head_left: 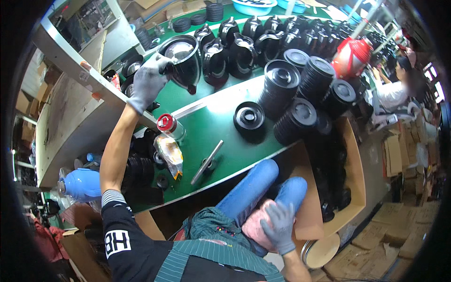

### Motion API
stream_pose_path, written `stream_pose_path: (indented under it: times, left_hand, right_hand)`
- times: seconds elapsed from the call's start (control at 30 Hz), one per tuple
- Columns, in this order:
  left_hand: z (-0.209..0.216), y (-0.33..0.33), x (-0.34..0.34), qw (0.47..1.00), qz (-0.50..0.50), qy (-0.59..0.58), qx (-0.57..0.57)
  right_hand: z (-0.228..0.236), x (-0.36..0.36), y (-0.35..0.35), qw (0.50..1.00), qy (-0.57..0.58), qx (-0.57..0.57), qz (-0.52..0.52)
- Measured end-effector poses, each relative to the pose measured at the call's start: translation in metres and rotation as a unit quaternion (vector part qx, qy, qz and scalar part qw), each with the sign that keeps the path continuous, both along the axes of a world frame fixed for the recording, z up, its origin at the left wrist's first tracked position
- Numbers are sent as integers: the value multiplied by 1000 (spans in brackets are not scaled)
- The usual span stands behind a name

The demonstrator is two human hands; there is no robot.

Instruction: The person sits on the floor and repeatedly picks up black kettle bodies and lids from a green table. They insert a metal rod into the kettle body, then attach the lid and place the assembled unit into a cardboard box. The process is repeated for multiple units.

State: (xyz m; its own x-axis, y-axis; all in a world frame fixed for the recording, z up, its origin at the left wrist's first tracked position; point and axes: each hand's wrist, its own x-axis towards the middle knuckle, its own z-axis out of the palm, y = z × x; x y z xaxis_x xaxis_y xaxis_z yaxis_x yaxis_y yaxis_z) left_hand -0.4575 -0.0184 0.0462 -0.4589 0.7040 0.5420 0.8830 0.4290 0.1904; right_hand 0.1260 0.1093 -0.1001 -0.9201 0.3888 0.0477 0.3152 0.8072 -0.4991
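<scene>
Grey gloves [142, 96] cover both hands I watch from afar. The left hand [151, 77] grips one black jug [184, 68] over the green bench [211, 123], left of the other jugs [242, 56], which overlap too much for me to count; a pale shine shows in its open top. The right hand [280, 225] lies on one pink cloth [256, 226] at the lap [211, 223], and I cannot tell whether its fingers clench. Right of the lap, one carton [357, 164] holds dark pieces I cannot make out. Two blue basins [253, 8] stand far back, contents too small to tell. I count at least five stacks of black lids [282, 75], one clear bottle [175, 128], one plastic bag [169, 152], one metal bar [213, 154] and one red vessel [351, 58].
</scene>
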Motion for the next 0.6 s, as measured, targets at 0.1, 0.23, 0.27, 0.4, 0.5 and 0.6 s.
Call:
stream_pose_path:
  times: [0.1,0.23,0.27,0.4,0.5,0.6]
  left_hand:
    - [34,-14,76,993,-117,-32,-17]
    - [50,-26,177,971,-194,-103,-98]
    - [50,-32,196,962,-227,-97,-113]
    - [42,-49,259,925,-311,-153,-159]
    - [24,-54,285,903,-356,-203,-126]
    - [-1,-60,303,890,-354,-287,-23]
  right_hand:
    - [51,-56,14,986,167,6,7]
    - [112,-123,32,947,301,63,97]
    - [126,-131,31,940,315,64,112]
    - [136,-121,27,938,270,11,216]
    - [116,-82,16,947,247,-45,200]
    - [88,-54,-3,943,277,-134,129]
